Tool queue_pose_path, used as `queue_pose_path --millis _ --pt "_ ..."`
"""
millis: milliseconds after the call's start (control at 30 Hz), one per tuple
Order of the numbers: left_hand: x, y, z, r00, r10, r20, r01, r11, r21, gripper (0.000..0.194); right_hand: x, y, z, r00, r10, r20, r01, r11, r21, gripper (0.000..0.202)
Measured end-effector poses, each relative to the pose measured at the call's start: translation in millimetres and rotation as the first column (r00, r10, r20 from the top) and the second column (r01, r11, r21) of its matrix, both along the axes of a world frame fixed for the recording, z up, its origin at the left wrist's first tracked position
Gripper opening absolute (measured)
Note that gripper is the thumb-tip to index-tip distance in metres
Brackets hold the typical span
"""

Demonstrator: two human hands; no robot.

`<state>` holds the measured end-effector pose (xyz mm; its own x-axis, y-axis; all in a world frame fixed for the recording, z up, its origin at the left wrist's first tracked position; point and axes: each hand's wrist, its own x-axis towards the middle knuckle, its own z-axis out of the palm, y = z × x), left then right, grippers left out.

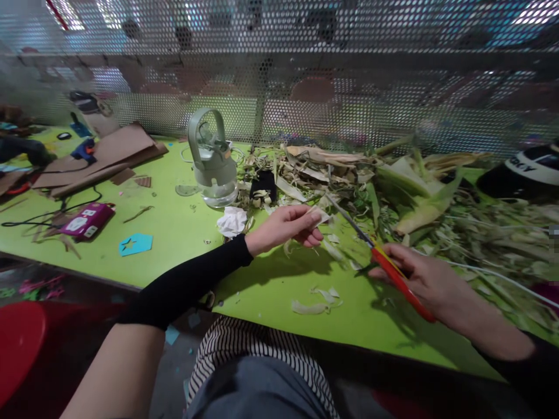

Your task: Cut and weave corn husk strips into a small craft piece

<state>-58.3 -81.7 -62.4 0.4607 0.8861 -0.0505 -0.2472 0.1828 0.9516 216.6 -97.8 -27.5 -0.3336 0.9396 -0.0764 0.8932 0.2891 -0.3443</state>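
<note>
Pinching pale husk scrap (323, 215): left hand (297, 226), fingers closed, near centre, three o'clock. Gripping red-handled scissors (388, 266): right hand (423, 279), fingers curled, four o'clock. Standing on tabletop (262, 299): water bottle (213, 169), ten o'clock.

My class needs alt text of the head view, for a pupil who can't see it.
The wearer's right hand holds red-handled scissors close to a pale husk-like scrap pinched in the left hand, above a green table. Beyond lies a heap of dry and green husks, with a handled bottle and crumpled white paper to its left.
</note>
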Motion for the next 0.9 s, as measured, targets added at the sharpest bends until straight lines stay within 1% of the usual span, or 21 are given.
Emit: queue_pose_path --millis 67,100,167,200,267,333,400,433,467,500,533,600,633,667,700,767,800,833,900 --pt "0 2 -1.0 0.997 0.036 0.063 -0.035 0.999 -0.025 0.02 8 5 -1.5 0.997 -0.062 0.039 0.064 0.997 -0.049 0.054" --pt "0 2 -1.0 0.993 0.055 0.102 -0.051 0.998 -0.04 0.017 12 8 -3.0 0.992 -0.095 0.083 0.099 0.994 -0.049 0.052" --pt "0 4 0.3 0.981 0.087 0.173 -0.076 0.995 -0.068 0.012 23 16 -7.7 0.971 -0.141 0.192 0.144 0.99 -0.004 0.049" --pt "-1 4 1.4 0.974 0.102 0.2 -0.087 0.993 -0.079 0.014 28 19 -10.5 0.959 -0.149 0.24 0.152 0.988 0.008 0.05" --pt "-2 4 4.0 0.965 0.124 0.231 -0.104 0.99 -0.099 0.018 35 25 -15.0 0.95 -0.133 0.283 0.129 0.991 0.031 0.051" --pt "-2 3 6.2 0.961 0.139 0.24 -0.113 0.987 -0.117 0.02 32 25 -15.4 0.964 -0.091 0.251 0.059 0.989 0.134 0.052" --pt "-1 2 7.0 0.961 0.145 0.235 -0.115 0.984 -0.136 0.023 17 22 -11.4 0.988 -0.041 0.148 -0.001 0.961 0.276 0.054" --pt "0 1 6.9 0.962 0.149 0.23 -0.118 0.983 -0.144 0.025 5 19 -8.8 0.998 -0.02 0.06 0.002 0.96 0.279 0.055" --pt "1 1 6.3 0.962 0.152 0.226 -0.12 0.982 -0.149 0.026 -9 16 -6.7 0.999 0.003 -0.042 0.005 0.979 0.202 0.056" --pt "2 1 5.5 0.962 0.155 0.224 -0.123 0.981 -0.15 0.026 -24 15 -5.5 0.986 0.038 -0.16 -0.023 0.995 0.095 0.057" --pt "3 1 4.4 0.962 0.159 0.222 -0.127 0.981 -0.15 0.026 -38 14 -5.9 0.959 0.066 -0.275 -0.069 0.998 0.0 0.057" --pt "5 2 2.1 0.962 0.166 0.216 -0.136 0.98 -0.147 0.026 -65 18 -11.6 0.888 0.095 -0.449 -0.18 0.972 -0.15 0.056" --pt "5 3 0.9 0.961 0.178 0.21 -0.149 0.978 -0.146 0.026 -75 21 -16.7 0.838 0.098 -0.536 -0.242 0.949 -0.204 0.055" --pt "5 4 -0.5 0.959 0.198 0.201 -0.17 0.974 -0.146 0.025 -82 26 -22.6 0.775 0.08 -0.626 -0.278 0.934 -0.225 0.053" --pt "4 5 -2.0 0.957 0.224 0.185 -0.199 0.969 -0.147 0.024 -88 31 -29.0 0.729 0.052 -0.683 -0.293 0.925 -0.242 0.052" --pt "3 7 -6.3 0.951 0.281 0.131 -0.262 0.954 -0.146 0.024 -93 43 -41.3 0.653 -0.006 -0.758 -0.279 0.928 -0.248 0.051" --pt "2 9 -9.3 0.95 0.299 0.09 -0.284 0.948 -0.145 0.025 -94 48 -46.6 0.629 -0.029 -0.777 -0.261 0.933 -0.246 0.05" --pt "2 10 -13.0 0.953 0.299 0.046 -0.29 0.946 -0.144 0.026 -94 52 -51.2 0.606 -0.047 -0.794 -0.239 0.941 -0.238 0.05" --pt "2 14 -21.9 0.969 0.247 -0.02 -0.247 0.96 -0.131 0.029 -93 58 -58.3 0.577 -0.067 -0.814 -0.199 0.955 -0.22 0.049"
